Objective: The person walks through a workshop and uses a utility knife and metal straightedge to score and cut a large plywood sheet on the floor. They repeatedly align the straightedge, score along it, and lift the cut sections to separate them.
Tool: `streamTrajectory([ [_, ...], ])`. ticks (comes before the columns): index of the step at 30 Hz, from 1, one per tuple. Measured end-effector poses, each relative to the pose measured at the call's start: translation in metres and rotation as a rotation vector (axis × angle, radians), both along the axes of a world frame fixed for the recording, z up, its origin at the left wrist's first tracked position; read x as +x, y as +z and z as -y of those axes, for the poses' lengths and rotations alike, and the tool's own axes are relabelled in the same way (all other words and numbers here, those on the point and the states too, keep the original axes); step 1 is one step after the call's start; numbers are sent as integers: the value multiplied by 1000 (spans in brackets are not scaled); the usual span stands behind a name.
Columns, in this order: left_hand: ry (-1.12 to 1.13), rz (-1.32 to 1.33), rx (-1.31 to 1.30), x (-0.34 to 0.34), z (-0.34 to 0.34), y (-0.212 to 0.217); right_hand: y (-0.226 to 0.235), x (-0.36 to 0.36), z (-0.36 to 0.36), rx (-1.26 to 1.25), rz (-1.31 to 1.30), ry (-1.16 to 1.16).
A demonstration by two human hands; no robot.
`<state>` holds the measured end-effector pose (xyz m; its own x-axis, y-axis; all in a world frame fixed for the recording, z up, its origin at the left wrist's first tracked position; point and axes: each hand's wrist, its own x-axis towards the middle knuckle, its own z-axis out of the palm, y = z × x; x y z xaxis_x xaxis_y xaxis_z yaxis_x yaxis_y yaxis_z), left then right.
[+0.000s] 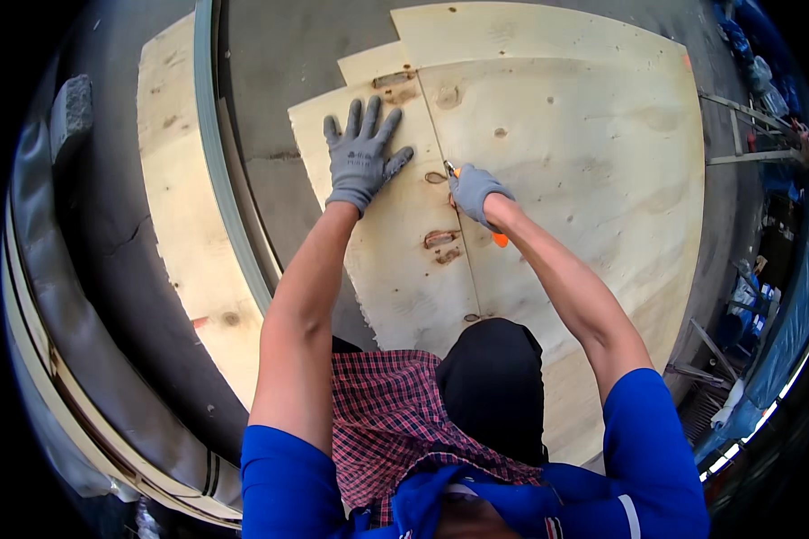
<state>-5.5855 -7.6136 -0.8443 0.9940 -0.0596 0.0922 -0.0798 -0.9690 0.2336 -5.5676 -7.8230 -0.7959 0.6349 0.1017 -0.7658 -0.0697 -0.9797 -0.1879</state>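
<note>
My left hand (365, 162), in a grey work glove, lies flat with spread fingers on a pale, knotty wood veneer sheet (395, 287). To its right, my gloved right hand (478, 190) is closed around a utility knife with an orange handle (500, 240). The knife's tip end rests at a long, thin line running toward me through the veneer. Right of this line spreads a wider pale wood sheet (602, 189). Dark knots sit along the line. My fingers hide most of the knife's handle.
Left of the sheets runs a long grey-green strip (208, 117) beside another pale wood piece (175, 171). A rough grey block (71, 117) and a long grey covered bundle (108, 332) lie farther left. Metal legs (753, 158) and blue plastic sheeting (804, 278) are at right.
</note>
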Motion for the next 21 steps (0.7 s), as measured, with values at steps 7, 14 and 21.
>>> streamTrajectory([
  [7,-4,73,24,1,-1,-5,19,-23,6,33,30,-58],
  [14,-19,91,37,-1,6,-11,33,-97,39,-61,-15,-32],
  [21,-24,149,113,-4,0,-26,14,-162,71,-75,-33,-130],
])
